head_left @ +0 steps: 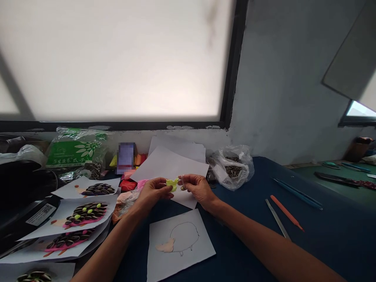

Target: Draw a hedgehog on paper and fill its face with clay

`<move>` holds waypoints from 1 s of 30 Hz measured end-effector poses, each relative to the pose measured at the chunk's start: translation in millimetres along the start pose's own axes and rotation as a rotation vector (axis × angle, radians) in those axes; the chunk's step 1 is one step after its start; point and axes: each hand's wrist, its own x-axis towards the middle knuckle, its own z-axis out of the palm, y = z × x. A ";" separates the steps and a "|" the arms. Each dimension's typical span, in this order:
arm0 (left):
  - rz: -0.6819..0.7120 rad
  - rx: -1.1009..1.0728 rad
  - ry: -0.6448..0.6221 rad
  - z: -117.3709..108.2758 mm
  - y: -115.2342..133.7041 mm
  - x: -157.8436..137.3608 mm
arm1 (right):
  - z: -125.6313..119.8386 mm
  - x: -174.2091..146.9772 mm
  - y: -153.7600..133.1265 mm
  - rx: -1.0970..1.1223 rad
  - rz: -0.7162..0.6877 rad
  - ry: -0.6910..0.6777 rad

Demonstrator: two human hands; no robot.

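Observation:
My left hand (155,188) pinches a piece of yellow-green modelling clay (171,184) between thumb and fingers, above the blue table. Close beside it, my right hand (200,189) is closed in a pinch near some clear, thin plastic; what its fingertips hold is too small to make out. Below both hands lies a white card (182,262) with a pencil outline of a round-bodied animal with short legs. Peach-coloured clay (165,246) fills the head part of that outline; the body is bare paper.
Hedgehog pictures (85,214) made with sunflower seeds lie at left, below a green seed bag (75,149). A clear bag of seeds (233,170) sits by the wall, near white sheets (167,164). At right lie an orange tool (286,212), a metal blade (277,219) and blue tweezers (298,192).

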 end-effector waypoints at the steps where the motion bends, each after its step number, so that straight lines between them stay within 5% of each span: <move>1: -0.003 -0.001 0.018 -0.8 -1.9 1.7 | 0.9 -0.3 0.6 0.002 -0.007 0.003; 12: 0.000 -0.084 -0.065 2.7 -1.9 0.4 | 1.1 -2.3 5.3 -0.149 -0.066 0.042; 20: 0.071 0.120 0.130 8.7 -2.8 1.8 | 3.8 -3.0 4.1 -0.215 -0.121 0.053; 26: 0.088 0.046 0.002 13.9 2.8 -5.3 | 0.9 1.3 8.9 -0.262 -0.114 0.036; 30: 0.021 0.059 0.048 12.4 5.2 -6.3 | -0.3 0.5 8.2 -0.294 -0.114 0.028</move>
